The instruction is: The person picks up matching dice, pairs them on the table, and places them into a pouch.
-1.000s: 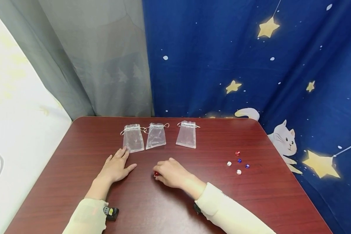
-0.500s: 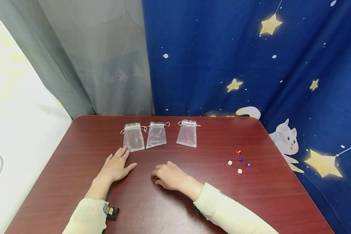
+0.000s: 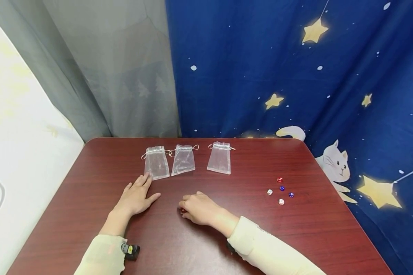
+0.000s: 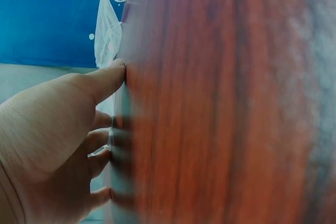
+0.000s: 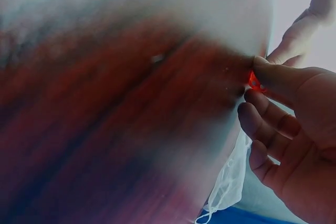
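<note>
My right hand [image 3: 202, 208] is low over the middle of the table and pinches a translucent red die [image 5: 255, 82] between thumb and fingertips. In the right wrist view the die sits close at the table surface, partly covered by the fingers. My left hand [image 3: 132, 198] rests flat on the wood with fingers spread. Its fingertips reach the lower left corner of a sheer white drawstring bag [image 3: 157, 164]. Two more such bags lie flat to the right, a middle bag [image 3: 184, 161] and a right bag [image 3: 220, 159], all with their drawn tops facing the far edge.
Off to the right lies a loose group: a red die [image 3: 280, 180], a blue die [image 3: 282, 188], a second blue die [image 3: 291, 195], a white die [image 3: 270, 192] and another white die [image 3: 281, 202]. Curtains [image 3: 227, 76] hang behind the reddish-brown table [image 3: 247, 236].
Over the last second my right hand, holding the red die, has shifted slightly toward the near side and left. My left hand, the bags and the other dice have stayed put.
</note>
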The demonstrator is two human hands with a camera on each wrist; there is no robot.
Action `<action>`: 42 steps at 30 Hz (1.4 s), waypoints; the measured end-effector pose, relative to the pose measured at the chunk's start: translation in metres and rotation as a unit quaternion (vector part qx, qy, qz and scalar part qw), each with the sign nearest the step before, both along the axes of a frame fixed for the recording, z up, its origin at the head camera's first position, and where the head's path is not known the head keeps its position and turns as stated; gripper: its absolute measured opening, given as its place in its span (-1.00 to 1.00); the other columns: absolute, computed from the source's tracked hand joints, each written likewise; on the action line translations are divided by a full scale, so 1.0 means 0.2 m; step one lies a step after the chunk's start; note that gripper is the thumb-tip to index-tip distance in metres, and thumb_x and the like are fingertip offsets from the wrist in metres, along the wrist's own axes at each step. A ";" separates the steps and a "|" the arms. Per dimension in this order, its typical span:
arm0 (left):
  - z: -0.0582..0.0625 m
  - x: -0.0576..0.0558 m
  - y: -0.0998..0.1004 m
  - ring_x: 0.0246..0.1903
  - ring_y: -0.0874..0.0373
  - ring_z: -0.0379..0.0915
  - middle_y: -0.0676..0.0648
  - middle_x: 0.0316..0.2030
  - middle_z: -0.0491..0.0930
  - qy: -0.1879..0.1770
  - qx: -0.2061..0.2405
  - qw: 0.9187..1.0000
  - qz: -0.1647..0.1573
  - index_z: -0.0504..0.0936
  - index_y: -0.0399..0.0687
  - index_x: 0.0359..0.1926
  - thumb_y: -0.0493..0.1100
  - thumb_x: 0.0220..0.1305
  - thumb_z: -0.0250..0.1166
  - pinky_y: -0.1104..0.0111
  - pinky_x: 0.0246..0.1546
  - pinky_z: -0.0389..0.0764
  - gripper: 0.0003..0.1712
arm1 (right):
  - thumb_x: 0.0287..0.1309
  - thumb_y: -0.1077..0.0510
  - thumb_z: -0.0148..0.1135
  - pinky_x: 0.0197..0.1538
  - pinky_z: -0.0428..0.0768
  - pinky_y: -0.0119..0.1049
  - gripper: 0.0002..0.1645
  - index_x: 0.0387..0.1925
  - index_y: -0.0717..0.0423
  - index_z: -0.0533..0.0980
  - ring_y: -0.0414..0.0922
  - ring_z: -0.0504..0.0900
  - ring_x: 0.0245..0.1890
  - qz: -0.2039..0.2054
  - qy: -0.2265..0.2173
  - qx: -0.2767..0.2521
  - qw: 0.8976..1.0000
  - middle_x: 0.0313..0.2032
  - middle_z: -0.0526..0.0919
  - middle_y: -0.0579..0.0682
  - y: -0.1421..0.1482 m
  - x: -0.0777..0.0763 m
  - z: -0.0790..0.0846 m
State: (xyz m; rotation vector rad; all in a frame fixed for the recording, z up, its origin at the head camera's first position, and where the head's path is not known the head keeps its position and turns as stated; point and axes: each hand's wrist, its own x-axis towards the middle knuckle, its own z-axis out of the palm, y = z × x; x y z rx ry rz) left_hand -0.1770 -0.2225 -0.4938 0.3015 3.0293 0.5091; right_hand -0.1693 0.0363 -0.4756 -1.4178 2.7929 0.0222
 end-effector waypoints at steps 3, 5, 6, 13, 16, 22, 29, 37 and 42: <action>0.00 0.00 0.00 0.48 -0.33 0.00 -0.40 0.48 0.13 0.003 0.000 1.000 -0.001 0.25 -0.41 0.45 0.16 0.41 0.23 -0.31 0.37 0.06 -0.12 | 0.22 -0.17 0.39 -0.17 0.46 -0.35 -0.65 -0.03 -0.15 0.63 -0.32 0.64 -0.18 -0.003 -0.015 -0.012 1.000 -0.20 0.66 -0.25 0.02 -0.01 0.01; 0.01 0.00 0.00 0.48 -0.33 0.01 -0.40 0.48 0.14 0.005 0.000 1.000 -0.003 0.27 -0.42 0.44 0.16 0.41 0.24 -0.32 0.37 0.07 -0.12 | 0.21 -0.22 0.38 -0.16 0.45 -0.35 -0.55 0.04 -0.14 0.62 -0.34 0.62 -0.22 -0.006 -0.025 -0.024 0.999 -0.22 0.64 -0.26 0.03 -0.01 0.03; 0.01 0.01 0.00 0.48 -0.33 0.01 -0.40 0.48 0.14 0.005 -0.001 1.000 -0.003 0.27 -0.41 0.44 0.16 0.41 0.24 -0.31 0.37 0.07 -0.12 | 0.21 -0.24 0.37 -0.16 0.45 -0.35 -0.52 0.07 -0.13 0.61 -0.34 0.61 -0.23 -0.008 -0.028 -0.029 0.999 -0.21 0.65 -0.26 0.04 -0.02 0.04; 0.01 0.01 0.01 0.47 -0.33 0.01 -0.40 0.47 0.15 0.006 -0.001 1.000 -0.004 0.27 -0.41 0.45 0.17 0.41 0.24 -0.32 0.36 0.07 -0.12 | 0.26 -0.23 0.34 -0.15 0.45 -0.32 -0.46 0.17 -0.09 0.58 -0.30 0.64 -0.17 -0.025 -0.025 -0.054 0.998 -0.12 0.68 -0.20 0.12 -0.03 0.10; 0.01 0.01 0.01 0.47 -0.34 0.01 -0.40 0.48 0.14 0.006 0.001 1.000 -0.005 0.26 -0.41 0.45 0.17 0.40 0.24 -0.32 0.36 0.06 -0.11 | 0.26 -0.19 0.36 -0.17 0.45 -0.29 -0.47 0.16 -0.06 0.59 -0.29 0.62 -0.24 -0.028 -0.019 -0.067 0.997 -0.18 0.66 -0.20 0.16 -0.04 0.12; 0.01 0.01 0.00 0.47 -0.34 0.01 -0.40 0.48 0.14 0.009 0.003 1.000 -0.004 0.26 -0.41 0.45 0.18 0.40 0.24 -0.32 0.36 0.06 -0.11 | 0.24 -0.14 0.39 -0.19 0.45 -0.26 -0.50 0.13 -0.03 0.60 -0.30 0.56 -0.35 -0.036 0.000 -0.085 0.996 -0.27 0.63 -0.19 0.26 -0.08 0.13; -0.01 0.01 0.00 0.48 -0.34 -0.01 -0.40 0.48 0.12 0.007 0.006 1.000 -0.005 0.25 -0.41 0.46 0.16 0.41 0.24 -0.33 0.37 0.04 -0.11 | 0.24 -0.09 0.39 -0.18 0.49 -0.20 -0.54 0.09 0.02 0.60 -0.25 0.59 -0.32 -0.056 -0.003 -0.114 0.992 -0.32 0.64 -0.12 0.38 -0.13 0.15; -0.02 0.00 -0.01 0.48 -0.33 -0.03 -0.40 0.49 0.11 0.006 0.008 1.000 -0.003 0.24 -0.41 0.46 0.17 0.40 0.23 -0.33 0.37 0.02 -0.10 | 0.21 -0.01 0.43 -0.11 0.60 -0.08 -0.58 0.03 0.11 0.62 -0.16 0.63 -0.32 -0.086 -0.005 -0.178 0.980 -0.33 0.68 -0.05 0.51 -0.20 0.21; -0.01 0.01 0.00 0.48 -0.34 -0.02 -0.41 0.48 0.12 0.005 0.009 1.000 -0.004 0.24 -0.41 0.46 0.16 0.41 0.23 -0.33 0.37 0.02 -0.11 | 0.21 0.02 0.45 -0.17 0.61 -0.18 -0.58 0.03 0.10 0.62 -0.18 0.61 -0.39 -0.113 -0.022 -0.218 0.969 -0.36 0.63 -0.09 0.60 -0.23 0.21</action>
